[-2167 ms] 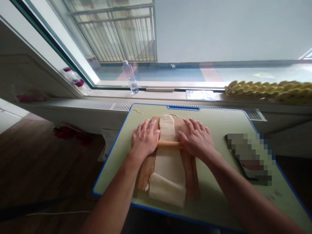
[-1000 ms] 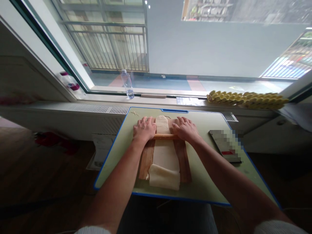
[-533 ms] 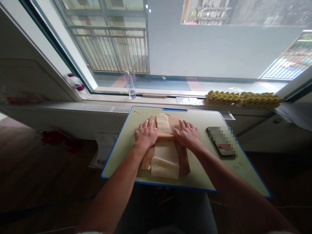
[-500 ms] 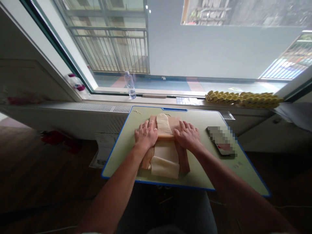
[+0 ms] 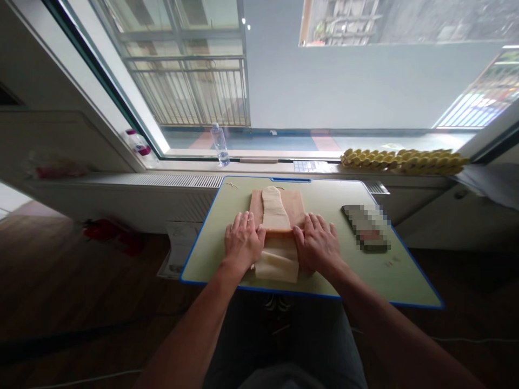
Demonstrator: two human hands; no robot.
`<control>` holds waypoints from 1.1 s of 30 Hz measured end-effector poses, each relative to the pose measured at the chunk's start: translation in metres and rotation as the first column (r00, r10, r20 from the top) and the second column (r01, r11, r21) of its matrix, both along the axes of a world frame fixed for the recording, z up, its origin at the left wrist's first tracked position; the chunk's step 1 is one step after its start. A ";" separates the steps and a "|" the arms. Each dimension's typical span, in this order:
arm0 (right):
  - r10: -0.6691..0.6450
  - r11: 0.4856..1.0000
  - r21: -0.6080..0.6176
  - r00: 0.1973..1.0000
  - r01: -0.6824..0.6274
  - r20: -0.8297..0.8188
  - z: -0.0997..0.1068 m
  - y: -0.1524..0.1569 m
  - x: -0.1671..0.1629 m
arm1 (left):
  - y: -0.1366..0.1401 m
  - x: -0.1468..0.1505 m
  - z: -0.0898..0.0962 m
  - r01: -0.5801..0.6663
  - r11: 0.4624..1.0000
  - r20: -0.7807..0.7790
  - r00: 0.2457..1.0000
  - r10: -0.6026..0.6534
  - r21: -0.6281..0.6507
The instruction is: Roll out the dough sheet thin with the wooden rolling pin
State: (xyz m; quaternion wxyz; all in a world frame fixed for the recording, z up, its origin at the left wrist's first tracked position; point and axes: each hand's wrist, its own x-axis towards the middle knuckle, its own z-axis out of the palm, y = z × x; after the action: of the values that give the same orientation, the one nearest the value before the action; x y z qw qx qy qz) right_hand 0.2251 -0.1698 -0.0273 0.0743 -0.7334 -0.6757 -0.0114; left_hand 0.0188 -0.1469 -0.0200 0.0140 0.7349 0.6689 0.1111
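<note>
My left hand (image 5: 244, 243) and my right hand (image 5: 318, 243) lie over the two ends of a wooden rolling pin (image 5: 279, 233), palms down, fingers pointing away from me. Between them the pin's middle presses across a long pale sheet of dough (image 5: 275, 210). Its far end is a rounded strip, and the near end (image 5: 277, 268) is folded and hangs past the board's near edge. Under the dough is a wooden board (image 5: 295, 201), its near corners mostly hidden by my hands. The pin's ends are covered by my palms.
The board rests on a green, blue-edged folding table (image 5: 206, 237). A phone (image 5: 367, 228), partly pixelated, lies at right. Along the windowsill stand a clear bottle (image 5: 220, 145), a bottle with a purple label (image 5: 138, 143) and yellow egg trays (image 5: 401, 161). Dough scraps (image 5: 232, 185) lie far left.
Both hands and the rolling pin have come toward me along the dough, uncovering more of the far part. The camera view has shifted slightly.
</note>
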 end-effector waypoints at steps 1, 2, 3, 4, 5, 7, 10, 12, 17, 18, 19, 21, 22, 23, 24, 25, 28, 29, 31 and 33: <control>-0.005 1.000 0.001 1.000 0.005 -0.002 -0.001 0.001 0.000 | 0.001 0.001 0.000 -0.006 1.000 0.002 1.000 0.006 -0.009; -0.009 1.000 0.000 1.000 0.009 -0.003 -0.001 0.004 0.000 | 0.004 0.001 0.001 -0.013 1.000 0.005 1.000 0.013 -0.019; -0.010 1.000 0.000 1.000 0.010 -0.003 0.000 0.008 0.001 | 0.008 0.002 0.001 -0.021 0.999 0.009 1.000 0.021 -0.029; -0.009 1.000 0.001 1.000 0.009 -0.002 0.000 0.013 0.001 | 0.014 0.004 0.001 -0.029 0.999 0.012 0.999 0.029 -0.036; -0.006 1.000 0.001 1.000 0.006 0.001 0.001 0.018 0.001 | 0.019 0.005 0.001 -0.036 0.999 0.013 0.999 0.037 -0.039; 0.000 1.000 -0.002 1.000 0.000 0.009 0.004 0.029 0.003 | 0.032 0.008 0.001 -0.047 0.998 0.012 0.999 0.048 -0.036; 0.012 1.000 -0.024 1.000 -0.012 0.026 0.007 0.046 0.005 | 0.051 0.010 0.001 -0.055 0.997 0.018 0.998 0.056 -0.047; 0.019 0.999 -0.043 0.999 -0.017 0.032 0.008 0.057 0.007 | 0.062 0.011 0.003 -0.059 0.996 0.030 0.998 0.061 -0.068; 0.019 0.992 -0.121 0.999 -0.023 -0.031 0.011 0.088 0.013 | 0.093 0.011 0.007 -0.063 0.986 0.035 0.997 0.069 -0.157; 0.016 0.990 -0.137 0.998 -0.024 -0.056 0.012 0.095 0.015 | 0.099 0.011 0.007 -0.064 0.982 0.038 0.997 0.072 -0.180; 0.010 0.988 -0.153 0.997 -0.022 -0.081 0.012 0.101 0.016 | 0.106 0.012 0.007 -0.067 0.977 0.043 0.996 0.077 -0.201; -0.006 0.983 -0.182 0.993 -0.016 -0.120 0.013 0.114 0.018 | 0.117 0.012 0.006 -0.075 0.970 0.055 0.994 0.090 -0.230; -0.011 0.982 -0.191 0.991 -0.014 -0.132 0.013 0.120 0.019 | 0.122 0.013 0.005 -0.079 0.968 0.060 0.994 0.096 -0.240; -0.012 0.980 -0.196 0.990 -0.016 -0.140 0.013 0.125 0.019 | 0.127 0.013 0.005 -0.084 0.965 0.067 0.992 0.104 -0.249; -0.011 0.980 -0.198 0.989 -0.019 -0.146 0.013 0.129 0.020 | 0.130 0.013 0.006 -0.090 0.961 0.076 0.991 0.113 -0.260; -0.009 0.980 -0.197 0.989 -0.021 -0.149 0.013 0.132 0.020 | 0.133 0.013 0.006 -0.096 0.958 0.087 0.988 0.124 -0.271; -0.002 0.989 -0.144 0.992 -0.017 -0.130 0.014 0.134 0.020 | 0.139 0.011 0.010 -0.134 0.959 0.107 0.980 0.165 -0.250; 0.006 0.994 -0.110 0.994 -0.018 -0.113 0.015 0.134 0.020 | 0.139 0.011 0.012 -0.151 0.965 0.103 0.979 0.176 -0.215; 0.018 0.998 -0.051 0.996 -0.023 -0.090 0.016 0.131 0.018 | 0.140 0.011 0.013 -0.180 0.975 0.084 0.978 0.191 -0.128; 0.016 0.999 -0.040 0.994 -0.021 -0.109 0.016 0.130 0.016 | 0.139 0.013 0.013 -0.189 0.980 0.070 0.979 0.193 -0.063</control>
State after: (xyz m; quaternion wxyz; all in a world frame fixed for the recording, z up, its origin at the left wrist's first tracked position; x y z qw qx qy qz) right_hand 0.2413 -0.0397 -0.0115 0.0960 -0.7279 -0.6775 0.0430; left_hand 0.0314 -0.0074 -0.0073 0.0490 0.6619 0.7382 0.1209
